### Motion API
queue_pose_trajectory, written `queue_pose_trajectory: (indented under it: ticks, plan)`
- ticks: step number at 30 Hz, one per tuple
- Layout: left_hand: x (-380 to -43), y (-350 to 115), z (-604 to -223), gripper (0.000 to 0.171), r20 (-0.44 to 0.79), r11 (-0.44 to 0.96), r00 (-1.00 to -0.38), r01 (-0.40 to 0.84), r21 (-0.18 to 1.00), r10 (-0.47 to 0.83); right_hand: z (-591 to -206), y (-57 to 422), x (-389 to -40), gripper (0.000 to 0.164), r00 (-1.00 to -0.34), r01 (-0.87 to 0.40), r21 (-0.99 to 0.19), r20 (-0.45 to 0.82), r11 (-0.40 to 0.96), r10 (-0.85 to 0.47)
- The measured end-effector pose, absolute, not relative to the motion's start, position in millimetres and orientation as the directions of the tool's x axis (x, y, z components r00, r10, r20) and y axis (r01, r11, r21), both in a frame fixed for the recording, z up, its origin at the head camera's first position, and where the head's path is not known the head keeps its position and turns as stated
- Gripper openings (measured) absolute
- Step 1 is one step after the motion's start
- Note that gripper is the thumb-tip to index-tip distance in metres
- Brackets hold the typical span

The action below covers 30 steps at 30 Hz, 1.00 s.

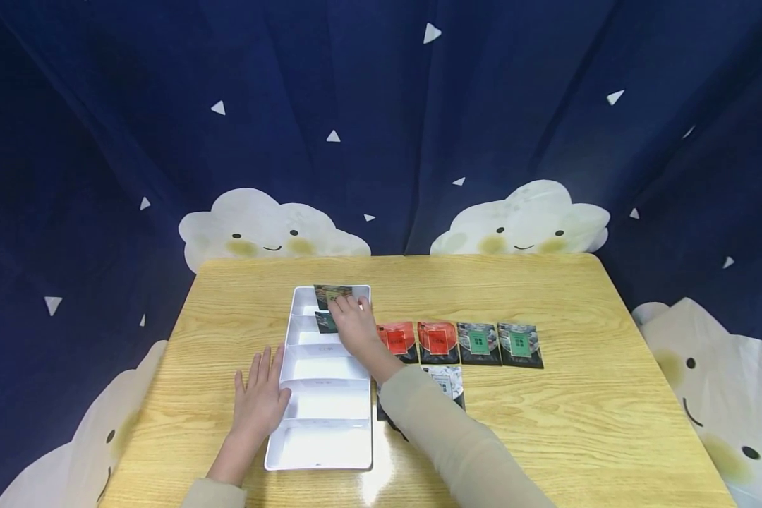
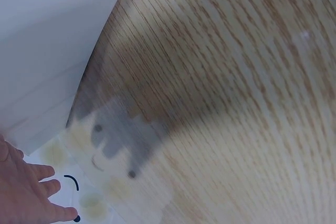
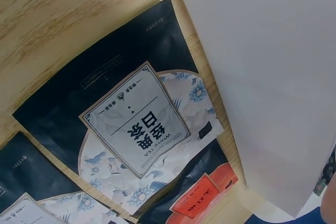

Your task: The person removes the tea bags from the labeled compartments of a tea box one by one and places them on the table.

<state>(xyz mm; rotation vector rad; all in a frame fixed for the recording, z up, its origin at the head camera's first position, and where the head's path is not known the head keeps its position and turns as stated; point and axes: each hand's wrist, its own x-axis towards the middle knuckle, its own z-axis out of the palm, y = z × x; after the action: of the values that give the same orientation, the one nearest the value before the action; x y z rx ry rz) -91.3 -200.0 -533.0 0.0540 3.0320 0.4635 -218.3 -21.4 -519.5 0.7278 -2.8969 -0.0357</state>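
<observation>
A white compartment tray (image 1: 327, 448) lies lengthwise on the table. My left hand (image 1: 258, 398) is spread flat at its left side, fingers straight, thumb against the wall; in the left wrist view this hand (image 2: 31, 192) shows beside the tray (image 2: 47, 51). My right hand (image 1: 358, 326) reaches over the far end, with fingers curled at a dark tea sachet with a yellowish label (image 1: 333, 291) in the farthest compartment. Another dark sachet (image 1: 325, 323) shows in the second compartment, partly behind the hand. The fingertips' contact is partly hidden.
Right of the tray lie two red-labelled sachets (image 1: 437, 342) and two green-labelled sachets (image 1: 479, 343) in a row. Nearer, white tea sachets (image 3: 136, 119) lie close to the tray wall, partly under my right forearm. A dark blue curtain (image 1: 394, 127) hangs behind the table.
</observation>
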Motion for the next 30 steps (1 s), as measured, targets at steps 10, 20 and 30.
queue_pose_trajectory:
  ticks: [10,20,30]
  plan:
    - [-91,-200,-532,0.068,-0.079,0.95,-0.996,0.015,0.313,0.042,-511,-19,-215,0.038,-0.849,-0.492,0.056,0.188,0.869,-0.494]
    - [-91,-200,-533,0.067,-0.073,0.948,-0.996,0.018,0.317,0.043,-489,-15,-208,0.039,-0.802,-0.527,0.025,0.317,0.85,-0.507]
    - [-92,-200,-533,0.067,-0.071,0.95,-0.997,0.02,0.313,0.044,-472,7,-199,0.037,-0.755,-0.552,-0.102,0.481,0.828,-0.444]
